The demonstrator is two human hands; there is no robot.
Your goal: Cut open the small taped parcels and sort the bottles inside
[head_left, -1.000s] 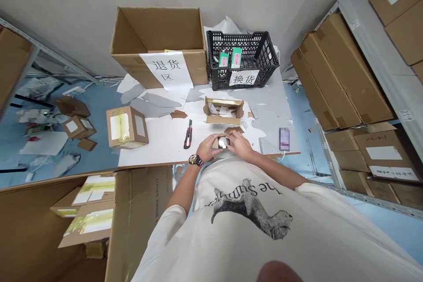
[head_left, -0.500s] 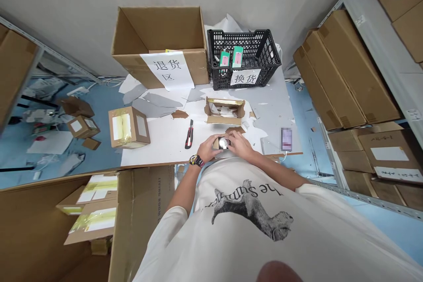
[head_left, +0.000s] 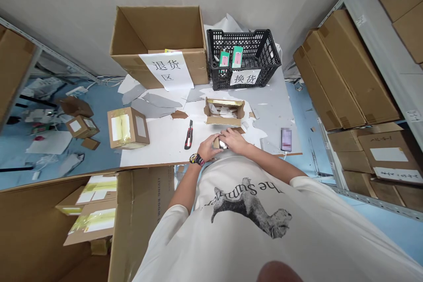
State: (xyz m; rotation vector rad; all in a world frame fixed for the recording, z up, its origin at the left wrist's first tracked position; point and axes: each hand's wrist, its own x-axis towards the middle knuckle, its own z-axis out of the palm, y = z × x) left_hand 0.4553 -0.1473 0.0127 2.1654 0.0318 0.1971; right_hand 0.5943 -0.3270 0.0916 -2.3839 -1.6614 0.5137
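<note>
Head view: count 1 small box just below frame centre, gripped in left hand, partly covered by right hand; can't tell right's grip. See 1 cutter left of centre, 2 green packs in 1 crate, upper centre.

Bench, from the worker's side: carton back left, crate right beside it, two packs inside. Open box before crate. Parcel left end, phone right. Small box between hands at front edge, knife left of left hand.
</note>
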